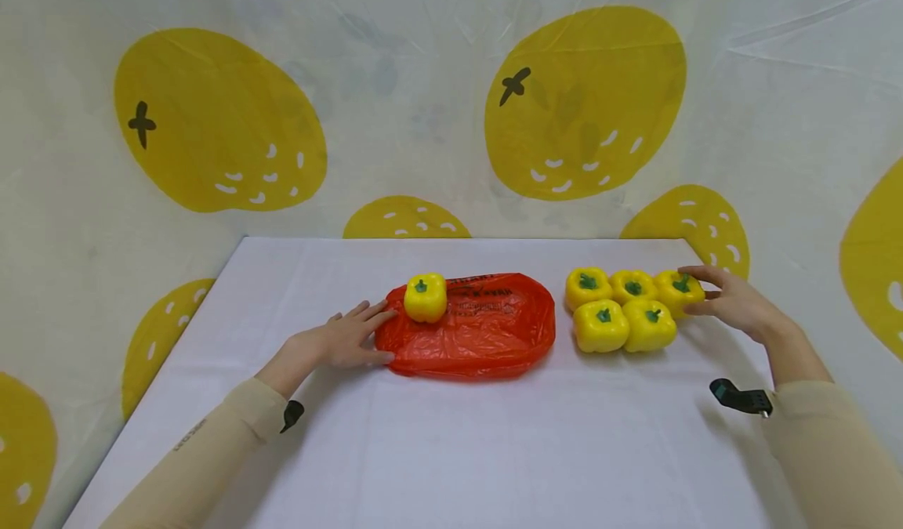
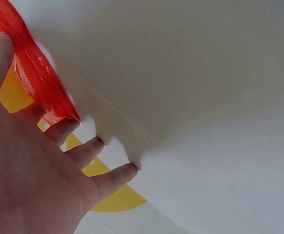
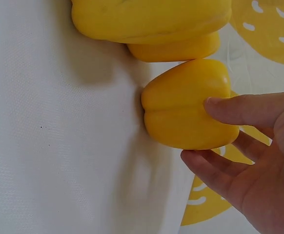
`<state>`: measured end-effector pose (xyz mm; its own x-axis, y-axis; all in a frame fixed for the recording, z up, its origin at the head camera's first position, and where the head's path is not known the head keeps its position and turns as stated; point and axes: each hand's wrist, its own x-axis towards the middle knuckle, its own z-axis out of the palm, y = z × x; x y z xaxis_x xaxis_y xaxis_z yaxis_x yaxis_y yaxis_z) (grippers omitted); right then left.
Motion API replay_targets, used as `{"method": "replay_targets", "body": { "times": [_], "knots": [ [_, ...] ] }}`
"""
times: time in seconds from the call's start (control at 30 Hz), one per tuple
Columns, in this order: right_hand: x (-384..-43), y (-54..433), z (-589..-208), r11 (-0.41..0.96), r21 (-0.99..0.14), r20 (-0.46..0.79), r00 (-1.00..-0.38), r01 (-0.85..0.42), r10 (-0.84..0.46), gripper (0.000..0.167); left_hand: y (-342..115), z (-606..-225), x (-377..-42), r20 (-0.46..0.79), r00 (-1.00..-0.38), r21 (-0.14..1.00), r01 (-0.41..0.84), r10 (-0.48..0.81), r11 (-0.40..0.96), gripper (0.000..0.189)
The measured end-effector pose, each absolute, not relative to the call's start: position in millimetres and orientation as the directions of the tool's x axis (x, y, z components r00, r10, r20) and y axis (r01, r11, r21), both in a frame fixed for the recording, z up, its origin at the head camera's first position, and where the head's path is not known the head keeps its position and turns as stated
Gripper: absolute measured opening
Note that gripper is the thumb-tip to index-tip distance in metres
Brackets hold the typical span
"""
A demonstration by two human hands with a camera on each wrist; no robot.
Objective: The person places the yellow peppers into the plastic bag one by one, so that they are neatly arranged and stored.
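My left hand lies with fingers spread at the left edge of a flattened red plastic bag. In the left wrist view its thumb touches the bag, and other fingertips rest on the cloth. One yellow bell pepper stands on the bag's left part, stem up. At the right, my right hand holds the far-right yellow bell pepper of a group, thumb on one side and fingers on the other. That pepper looks still in contact with the table in the right wrist view.
Several more yellow bell peppers sit close together just left of the held one, in two rows. A white cloth covers the table. Behind it hangs a pale curtain printed with large yellow fruits.
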<state>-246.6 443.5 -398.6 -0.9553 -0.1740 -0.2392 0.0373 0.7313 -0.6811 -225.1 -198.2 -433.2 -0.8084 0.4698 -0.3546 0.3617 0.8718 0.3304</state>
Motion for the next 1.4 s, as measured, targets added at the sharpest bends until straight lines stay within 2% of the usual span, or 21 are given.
{"method": "replay_targets", "body": {
  "times": [0.37,0.93,1.4],
  "knots": [
    [-245,447,-402,0.731,-0.679,-0.259,-0.954,0.069,-0.151,0.089,-199,-439,-223,-0.357,-0.807,0.342,0.355,0.47,0.87,0.092],
    [-244,447,-405,0.756,-0.653,-0.24,-0.96,0.048,-0.146,0.088,-199,-436,-224,-0.347,-0.812,0.329,0.362,0.468,0.872,0.091],
    [-234,447,-393,0.777,-0.627,-0.215,-0.97,0.048,-0.114,0.089,-200,-438,-225,-0.343,-0.816,0.324,0.363,0.466,0.874,0.091]
  ]
}}
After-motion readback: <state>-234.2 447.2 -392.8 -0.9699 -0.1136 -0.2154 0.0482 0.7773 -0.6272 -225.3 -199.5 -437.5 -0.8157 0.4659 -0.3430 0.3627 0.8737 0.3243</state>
